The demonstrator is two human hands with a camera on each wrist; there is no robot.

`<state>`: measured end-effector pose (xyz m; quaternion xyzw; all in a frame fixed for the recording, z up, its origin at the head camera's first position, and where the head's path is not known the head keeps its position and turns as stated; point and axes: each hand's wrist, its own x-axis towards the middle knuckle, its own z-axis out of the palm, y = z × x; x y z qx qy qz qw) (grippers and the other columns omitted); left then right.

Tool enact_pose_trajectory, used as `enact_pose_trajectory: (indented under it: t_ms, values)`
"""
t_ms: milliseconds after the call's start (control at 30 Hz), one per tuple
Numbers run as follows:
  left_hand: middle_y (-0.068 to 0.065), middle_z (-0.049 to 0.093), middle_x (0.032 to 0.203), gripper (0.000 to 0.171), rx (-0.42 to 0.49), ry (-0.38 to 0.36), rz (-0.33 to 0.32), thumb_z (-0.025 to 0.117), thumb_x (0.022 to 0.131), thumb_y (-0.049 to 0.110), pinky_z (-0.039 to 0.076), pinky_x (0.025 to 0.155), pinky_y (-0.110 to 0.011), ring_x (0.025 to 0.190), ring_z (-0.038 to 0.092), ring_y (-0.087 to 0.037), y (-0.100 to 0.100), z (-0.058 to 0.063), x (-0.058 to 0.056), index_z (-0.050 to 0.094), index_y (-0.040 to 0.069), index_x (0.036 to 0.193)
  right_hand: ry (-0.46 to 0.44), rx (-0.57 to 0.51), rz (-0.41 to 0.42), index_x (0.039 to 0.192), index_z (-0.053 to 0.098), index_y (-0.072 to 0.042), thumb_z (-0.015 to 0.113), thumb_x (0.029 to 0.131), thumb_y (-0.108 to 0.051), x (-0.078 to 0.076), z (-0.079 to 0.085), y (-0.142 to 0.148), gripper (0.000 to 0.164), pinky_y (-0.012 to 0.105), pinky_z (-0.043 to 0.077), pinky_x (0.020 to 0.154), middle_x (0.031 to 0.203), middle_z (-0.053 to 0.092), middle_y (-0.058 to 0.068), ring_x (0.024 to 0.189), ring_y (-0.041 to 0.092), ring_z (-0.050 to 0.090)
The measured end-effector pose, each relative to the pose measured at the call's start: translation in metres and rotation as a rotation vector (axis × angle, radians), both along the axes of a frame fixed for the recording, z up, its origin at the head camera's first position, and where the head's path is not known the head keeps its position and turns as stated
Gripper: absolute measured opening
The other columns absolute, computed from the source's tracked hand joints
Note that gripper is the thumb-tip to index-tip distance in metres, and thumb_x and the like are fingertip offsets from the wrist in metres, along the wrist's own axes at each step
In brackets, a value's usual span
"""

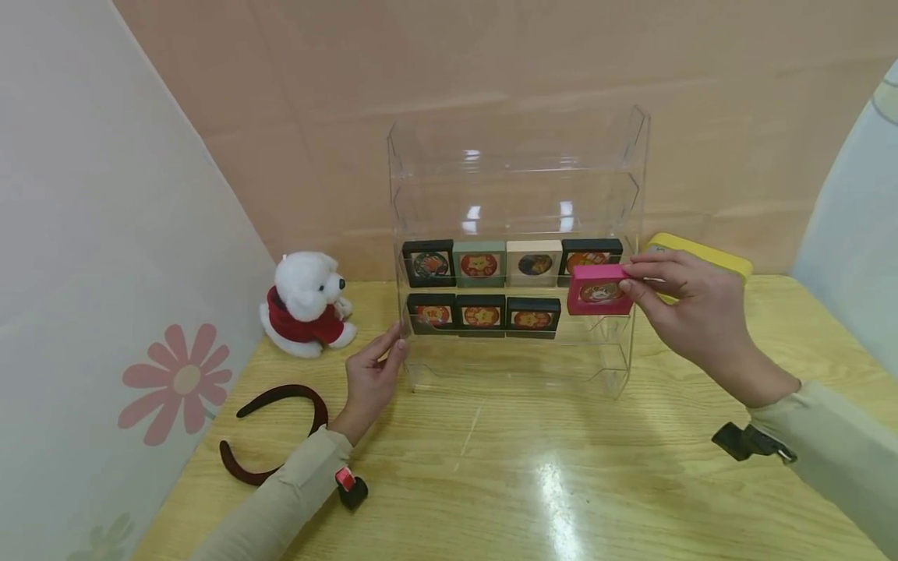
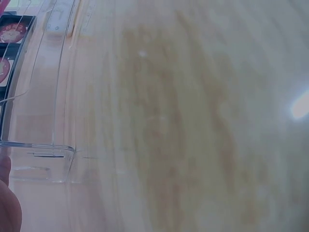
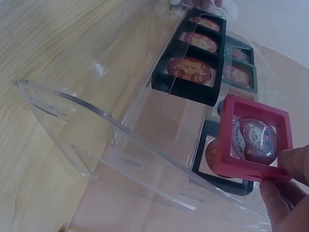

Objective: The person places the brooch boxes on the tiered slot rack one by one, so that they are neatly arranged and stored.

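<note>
A tiered clear acrylic display rack (image 1: 519,354) stands on the table. My left hand (image 1: 370,382) holds its left side edge low down, between thumb and fingers; only a bit of that hand shows in the left wrist view. With thumb and fingertips my right hand (image 1: 701,312) pinches a pink square badge frame (image 1: 599,291) by its right side. This frame, with a round cartoon badge (image 3: 256,140) inside, is in front of the right end of the rack. Three black frames (image 1: 480,315) fill the lower row to its left. Black, green and cream frames (image 1: 479,265) line the row above.
At the left sits a white plush dog (image 1: 305,292) in a red top. A dark red headband (image 1: 316,405) lies near my left forearm. Behind my right hand is a yellow case (image 1: 730,261). A wall stands close behind the rack.
</note>
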<state>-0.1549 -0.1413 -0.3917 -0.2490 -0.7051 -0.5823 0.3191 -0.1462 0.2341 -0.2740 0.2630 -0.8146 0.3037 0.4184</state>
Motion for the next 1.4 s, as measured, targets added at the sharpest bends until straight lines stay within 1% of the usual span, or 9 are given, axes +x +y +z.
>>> enact_pose_trajectory:
  t_ms: [100, 333, 400, 633, 767, 833, 900, 1200, 1400]
  values:
    - [-0.034, 0.060, 0.104, 0.031, 0.003, -0.002, 0.005, 0.058, 0.080, -0.024, 0.055, 0.069, -0.021, 0.090, 0.063, -0.041, 0.000, 0.000, 0.000, 0.057, -0.021, 0.111, -0.010, -0.024, 0.000, 0.087, 0.072, 0.008, 0.078, 0.064, 0.018, -0.005, -0.003, 0.002, 0.025, 0.004, 0.045, 0.076, 0.090, 0.069, 0.016, 0.092, -0.015, 0.053]
    - [-0.035, 0.058, 0.106, 0.030, 0.018, -0.009, -0.004, 0.058, 0.080, -0.025, 0.055, 0.069, -0.022, 0.092, 0.063, -0.037, 0.000, -0.001, 0.000, 0.056, -0.022, 0.110, -0.002, 0.004, -0.051, 0.088, 0.073, 0.005, 0.079, 0.068, 0.010, -0.014, -0.014, 0.001, 0.022, 0.000, 0.038, 0.078, 0.092, 0.070, 0.014, 0.083, 0.027, 0.066]
    - [-0.035, 0.058, 0.106, 0.030, 0.022, -0.015, -0.006, 0.058, 0.080, -0.025, 0.055, 0.069, -0.022, 0.092, 0.063, -0.039, 0.000, 0.000, 0.001, 0.056, -0.022, 0.110, -0.002, 0.018, -0.070, 0.089, 0.074, 0.004, 0.079, 0.069, 0.008, -0.014, -0.017, 0.000, 0.021, -0.001, 0.036, 0.076, 0.093, 0.070, 0.014, 0.082, 0.031, 0.065]
    - [-0.035, 0.059, 0.105, 0.030, 0.022, -0.013, -0.010, 0.057, 0.081, -0.025, 0.055, 0.069, -0.022, 0.091, 0.063, -0.040, 0.000, 0.000, 0.000, 0.056, -0.022, 0.111, 0.026, 0.061, -0.081, 0.092, 0.073, 0.004, 0.078, 0.071, 0.006, -0.012, -0.028, -0.005, 0.021, 0.007, 0.038, 0.067, 0.096, 0.070, 0.014, 0.084, 0.031, 0.065]
    - [-0.036, 0.059, 0.104, 0.030, 0.015, -0.002, -0.007, 0.057, 0.080, -0.026, 0.055, 0.068, -0.021, 0.090, 0.063, -0.040, 0.000, 0.000, 0.000, 0.056, -0.023, 0.110, 0.034, 0.072, -0.087, 0.092, 0.073, 0.004, 0.078, 0.071, 0.006, -0.011, -0.034, -0.007, 0.022, 0.027, 0.047, 0.067, 0.097, 0.070, 0.015, 0.088, 0.032, 0.062]
    - [-0.035, 0.059, 0.104, 0.030, 0.011, -0.001, -0.003, 0.057, 0.080, -0.026, 0.055, 0.068, -0.021, 0.089, 0.062, -0.043, 0.000, 0.000, 0.000, 0.056, -0.023, 0.110, 0.044, 0.080, -0.094, 0.092, 0.073, 0.005, 0.078, 0.070, 0.007, -0.011, -0.037, -0.007, 0.022, 0.039, 0.045, 0.067, 0.097, 0.070, 0.017, 0.088, 0.034, 0.059]
    - [-0.035, 0.059, 0.104, 0.031, 0.007, -0.006, 0.001, 0.057, 0.080, -0.026, 0.055, 0.068, -0.022, 0.088, 0.061, -0.046, 0.000, 0.000, 0.001, 0.056, -0.023, 0.110, 0.059, 0.062, -0.093, 0.090, 0.074, 0.005, 0.079, 0.067, 0.008, -0.012, -0.040, -0.008, 0.024, 0.043, 0.040, 0.065, 0.096, 0.070, 0.018, 0.083, 0.036, 0.054]
    - [-0.036, 0.058, 0.104, 0.030, 0.024, -0.027, -0.010, 0.057, 0.080, -0.026, 0.055, 0.069, -0.022, 0.091, 0.062, -0.043, 0.001, 0.001, 0.002, 0.055, -0.023, 0.110, 0.069, 0.077, -0.146, 0.087, 0.075, 0.002, 0.082, 0.064, 0.004, -0.012, -0.057, -0.005, 0.023, 0.020, 0.018, 0.053, 0.093, 0.070, 0.015, 0.064, 0.029, 0.040]
    - [-0.036, 0.059, 0.104, 0.030, 0.017, -0.021, -0.002, 0.057, 0.080, -0.025, 0.055, 0.068, -0.022, 0.090, 0.063, -0.042, 0.001, 0.000, 0.002, 0.056, -0.023, 0.110, 0.044, 0.120, -0.156, 0.088, 0.076, -0.001, 0.082, 0.068, 0.001, -0.010, -0.060, -0.003, 0.021, 0.021, 0.016, 0.050, 0.095, 0.071, 0.013, 0.059, 0.022, 0.035]
